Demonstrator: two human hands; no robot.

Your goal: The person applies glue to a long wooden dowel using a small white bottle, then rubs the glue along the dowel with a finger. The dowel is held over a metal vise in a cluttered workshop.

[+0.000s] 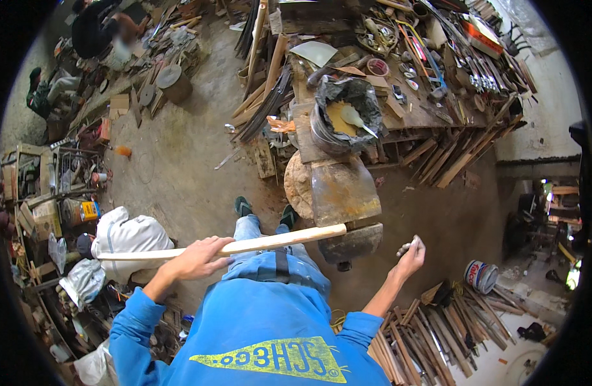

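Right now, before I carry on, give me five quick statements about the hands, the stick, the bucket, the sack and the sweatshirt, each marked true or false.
1. The left hand is on the pale wooden stick. True.
2. The right hand touches the stick too. False: the right hand is apart from it, out to the right.
3. Black plastic lines the bucket. True.
4. The white sack lies on the person's right. False: the white sack is on the left.
5. The person wears a blue sweatshirt. True.
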